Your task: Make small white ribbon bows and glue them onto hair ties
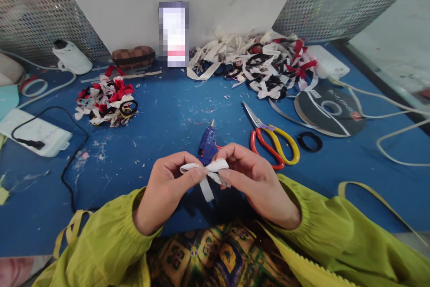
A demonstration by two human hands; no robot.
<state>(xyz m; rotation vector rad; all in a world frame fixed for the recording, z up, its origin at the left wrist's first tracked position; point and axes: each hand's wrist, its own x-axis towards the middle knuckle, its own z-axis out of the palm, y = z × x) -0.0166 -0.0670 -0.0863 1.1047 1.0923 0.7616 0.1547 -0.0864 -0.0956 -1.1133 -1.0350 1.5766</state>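
Between my two hands is a white ribbon bow (215, 167) with small gold marks, one tail hanging down. My left hand (176, 177) pinches the bow near its middle and left loop, thumb on top. The fingers of my right hand (251, 177) are closed on the right loop. Just beyond the bow lies a blue glue gun (208, 141), nozzle pointing away, its rear hidden behind my hands. To the right of my right hand rest scissors (268, 132) with one red and one yellow handle, and a black hair tie (309, 142).
A pile of finished-looking bows (107, 99) sits left; a larger heap of ribbons and bows (262, 63) lies at the back. A ribbon spool (327, 110) is at right. A power strip (36, 132) with a black cable stands left. A phone (174, 34) leans against the back panel.
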